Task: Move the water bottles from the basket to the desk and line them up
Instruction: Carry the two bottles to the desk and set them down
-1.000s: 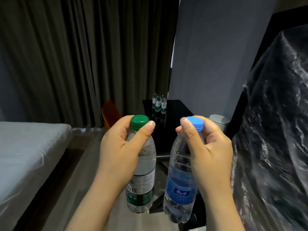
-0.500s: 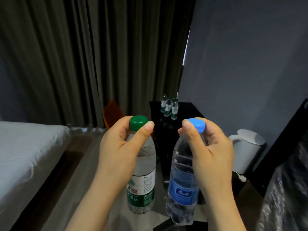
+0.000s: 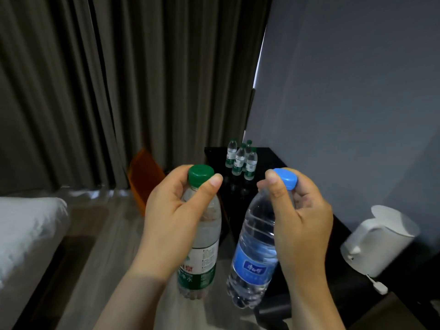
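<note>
From my head camera, I see both my hands up in front of me. My left hand is wrapped tight around the neck of the green-cap bottle. My thumb sits just under the cap. My right hand pinches the top of the blue-cap bottle, with my fingers curled around the cap. Both bottles hang in the air, side by side, not touching. Far behind them is the black desk. 4 small bottles stand close together on it. A white kettle sits to my right. A white bed is to my left.
</note>
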The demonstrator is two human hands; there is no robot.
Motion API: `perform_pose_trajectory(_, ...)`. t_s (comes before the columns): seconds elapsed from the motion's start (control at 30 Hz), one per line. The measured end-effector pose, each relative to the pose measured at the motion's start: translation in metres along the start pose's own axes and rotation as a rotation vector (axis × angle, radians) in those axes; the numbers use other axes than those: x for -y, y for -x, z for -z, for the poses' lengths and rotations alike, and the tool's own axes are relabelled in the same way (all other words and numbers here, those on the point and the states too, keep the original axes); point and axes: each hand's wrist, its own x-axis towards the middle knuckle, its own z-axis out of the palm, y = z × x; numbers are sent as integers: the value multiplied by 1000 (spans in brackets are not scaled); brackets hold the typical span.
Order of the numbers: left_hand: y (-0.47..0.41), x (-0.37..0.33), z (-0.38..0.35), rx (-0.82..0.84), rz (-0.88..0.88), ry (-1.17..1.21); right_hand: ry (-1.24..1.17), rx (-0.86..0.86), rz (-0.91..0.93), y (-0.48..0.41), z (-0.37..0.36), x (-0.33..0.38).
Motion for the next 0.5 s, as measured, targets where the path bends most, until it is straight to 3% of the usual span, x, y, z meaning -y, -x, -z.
perform_pose_trajectory(0.5,-195,97,-42,52,14,-43,36,-60,-23,-157,-80,-143)
